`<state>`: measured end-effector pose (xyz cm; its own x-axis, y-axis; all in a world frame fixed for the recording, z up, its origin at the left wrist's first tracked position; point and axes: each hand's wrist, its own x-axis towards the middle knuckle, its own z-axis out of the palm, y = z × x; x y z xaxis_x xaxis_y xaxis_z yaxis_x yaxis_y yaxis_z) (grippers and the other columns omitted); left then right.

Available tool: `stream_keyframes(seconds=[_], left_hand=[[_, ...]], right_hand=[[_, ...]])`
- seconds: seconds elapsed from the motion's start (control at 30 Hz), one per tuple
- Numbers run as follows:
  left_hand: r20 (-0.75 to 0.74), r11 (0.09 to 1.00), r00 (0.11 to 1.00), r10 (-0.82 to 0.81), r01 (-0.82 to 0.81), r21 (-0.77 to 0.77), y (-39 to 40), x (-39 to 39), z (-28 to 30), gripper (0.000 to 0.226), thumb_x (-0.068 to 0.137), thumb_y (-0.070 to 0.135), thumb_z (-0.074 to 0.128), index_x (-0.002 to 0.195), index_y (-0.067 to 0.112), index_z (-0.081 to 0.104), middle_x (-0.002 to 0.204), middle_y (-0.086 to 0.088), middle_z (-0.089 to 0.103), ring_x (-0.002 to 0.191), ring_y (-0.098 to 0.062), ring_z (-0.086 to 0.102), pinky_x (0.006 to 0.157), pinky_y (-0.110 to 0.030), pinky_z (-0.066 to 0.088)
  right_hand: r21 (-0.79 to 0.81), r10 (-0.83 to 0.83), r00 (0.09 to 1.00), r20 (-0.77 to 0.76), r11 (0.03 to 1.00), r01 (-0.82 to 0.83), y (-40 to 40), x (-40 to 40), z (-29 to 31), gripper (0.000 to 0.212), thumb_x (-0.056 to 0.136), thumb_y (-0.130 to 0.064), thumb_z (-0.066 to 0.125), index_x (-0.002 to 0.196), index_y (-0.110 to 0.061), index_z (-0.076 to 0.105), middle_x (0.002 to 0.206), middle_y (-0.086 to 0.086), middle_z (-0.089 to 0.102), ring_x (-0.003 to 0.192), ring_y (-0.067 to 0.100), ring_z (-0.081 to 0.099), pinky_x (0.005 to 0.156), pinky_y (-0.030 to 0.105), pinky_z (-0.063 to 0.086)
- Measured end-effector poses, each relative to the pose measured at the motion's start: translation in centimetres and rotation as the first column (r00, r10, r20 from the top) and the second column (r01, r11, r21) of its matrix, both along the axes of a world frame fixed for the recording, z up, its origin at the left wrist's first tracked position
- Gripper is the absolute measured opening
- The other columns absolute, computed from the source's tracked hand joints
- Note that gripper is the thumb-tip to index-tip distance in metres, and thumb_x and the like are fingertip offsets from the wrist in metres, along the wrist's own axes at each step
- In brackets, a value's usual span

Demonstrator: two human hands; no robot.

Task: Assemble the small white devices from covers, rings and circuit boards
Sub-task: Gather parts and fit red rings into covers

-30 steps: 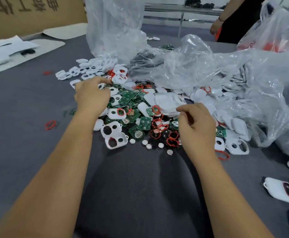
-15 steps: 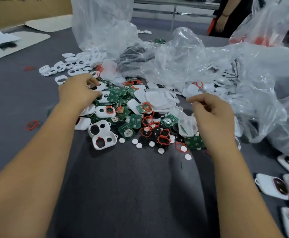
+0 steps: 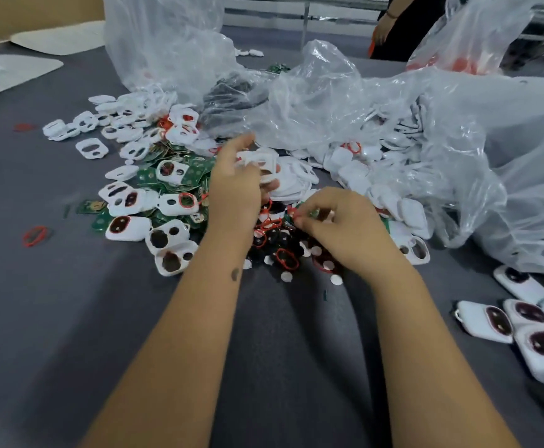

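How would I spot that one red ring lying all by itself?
Start at the heap of white covers and green boards on the grey table, then look left of it. The lone red ring lies flat on bare cloth, apart from the heap, nearer than a fainter red scrap.

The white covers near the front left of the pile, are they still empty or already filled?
Empty. The two white covers lie with bare holes; the dark table shows through, with no ring or board inside.

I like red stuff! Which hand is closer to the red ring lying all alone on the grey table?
Left. The left hand is over the parts pile, on the same side as the lone red ring. The right hand is further away, beyond the left one.
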<state>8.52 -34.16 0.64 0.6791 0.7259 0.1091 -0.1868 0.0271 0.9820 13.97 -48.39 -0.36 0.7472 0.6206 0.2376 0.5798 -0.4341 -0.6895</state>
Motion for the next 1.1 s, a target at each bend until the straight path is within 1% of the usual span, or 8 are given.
stream_keyframes(seconds=[0.1, 0.23, 0.4, 0.5, 0.7, 0.8, 0.97, 1.1], left_hand=[[0.048, 0.998, 0.999, -0.001, -0.002, 0.064, -1.1, -0.3, -0.7, 0.042, 0.097, -0.002, 0.038, 0.091, 0.029, 0.065, 0.111, -0.013, 0.064, 0.06, -0.01, 0.07, 0.049, -0.017, 0.049], [0.051, 0.99, 0.995, -0.087, 0.081, 0.118, -1.0, -1.0, -0.9, 0.034, 0.095, -0.002, 0.046, 0.084, 0.018, 0.072, 0.091, 0.003, 0.07, 0.074, -0.014, 0.074, 0.058, -0.017, 0.054], [0.012, 0.959, 0.973, -0.23, 0.224, 0.175, -1.3, -1.6, -0.8, 0.023, 0.09, 0.016, 0.058, 0.089, 0.03, 0.077, 0.09, 0.006, 0.075, 0.08, -0.007, 0.071, 0.065, -0.021, 0.056], [0.016, 0.949, 0.968, -0.249, 0.24, 0.206, -1.2, -1.7, -0.9, 0.013, 0.087, 0.024, 0.065, 0.09, 0.03, 0.077, 0.087, 0.006, 0.075, 0.081, -0.008, 0.071, 0.066, -0.021, 0.056], [0.041, 0.945, 0.978, -0.205, 0.187, 0.267, -0.9, -1.7, -1.2, 0.005, 0.087, 0.021, 0.071, 0.09, 0.022, 0.074, 0.084, 0.002, 0.075, 0.081, -0.011, 0.071, 0.071, -0.021, 0.055], [0.075, 0.947, 0.98, -0.186, 0.158, 0.279, -0.8, -1.7, -1.1, 0.009, 0.087, 0.02, 0.071, 0.088, 0.028, 0.074, 0.087, 0.002, 0.075, 0.084, -0.013, 0.07, 0.074, -0.022, 0.055], [0.084, 0.936, 0.981, -0.173, 0.137, 0.325, -1.0, -1.7, -0.9, 0.012, 0.087, 0.016, 0.07, 0.09, 0.027, 0.073, 0.089, -0.001, 0.074, 0.084, -0.037, 0.066, 0.079, -0.045, 0.055], [0.079, 0.925, 0.982, -0.17, 0.132, 0.355, -1.0, -1.7, -1.0, 0.011, 0.087, 0.014, 0.071, 0.091, 0.025, 0.073, 0.091, -0.002, 0.074, 0.082, -0.023, 0.067, 0.079, -0.042, 0.055]], right_hand=[[0.303, -0.089, 0.978, -0.189, 0.942, 0.144, -0.2, 0.0, 0.2, 0.018, 0.083, -0.015, 0.07, 0.072, -0.029, 0.069, 0.069, -0.015, 0.066, 0.065, -0.003, 0.056, 0.064, 0.009, 0.041], [0.55, 0.055, 0.915, -0.4, 0.813, 0.192, -0.3, 0.1, 0.8, 0.016, 0.091, -0.006, 0.061, 0.086, -0.017, 0.071, 0.079, -0.004, 0.073, 0.069, 0.007, 0.065, 0.065, 0.019, 0.05], [0.592, 0.127, 0.901, -0.415, 0.79, 0.161, 0.2, -0.3, 0.6, 0.015, 0.093, -0.005, 0.06, 0.093, -0.012, 0.073, 0.079, 0.001, 0.073, 0.07, 0.013, 0.064, 0.073, 0.028, 0.055], [0.601, 0.106, 0.93, -0.351, 0.788, 0.137, 0.2, -0.5, 0.6, 0.018, 0.092, -0.006, 0.062, 0.09, -0.018, 0.075, 0.076, -0.005, 0.072, 0.067, 0.006, 0.062, 0.068, 0.02, 0.051], [0.704, 0.17, 0.923, -0.345, 0.697, 0.135, 0.3, -0.5, 0.7, 0.019, 0.084, -0.007, 0.066, 0.091, -0.022, 0.075, 0.081, 0.0, 0.073, 0.074, 0.011, 0.065, 0.074, 0.022, 0.052], [0.748, 0.216, 0.923, -0.317, 0.655, 0.104, 0.5, -0.4, 0.7, 0.027, 0.081, 0.002, 0.064, 0.093, -0.02, 0.074, 0.086, -0.001, 0.074, 0.086, 0.013, 0.068, 0.079, 0.023, 0.052], [0.783, 0.231, 0.934, -0.272, 0.617, 0.075, 0.5, -0.2, 0.7, 0.032, 0.081, 0.004, 0.065, 0.09, -0.025, 0.074, 0.09, -0.001, 0.075, 0.092, 0.015, 0.068, 0.084, 0.026, 0.052], [0.78, 0.218, 0.944, -0.249, 0.623, 0.062, 0.5, -0.2, 0.6, 0.033, 0.082, 0.006, 0.064, 0.091, -0.024, 0.074, 0.091, -0.002, 0.075, 0.092, 0.014, 0.068, 0.084, 0.025, 0.052]])
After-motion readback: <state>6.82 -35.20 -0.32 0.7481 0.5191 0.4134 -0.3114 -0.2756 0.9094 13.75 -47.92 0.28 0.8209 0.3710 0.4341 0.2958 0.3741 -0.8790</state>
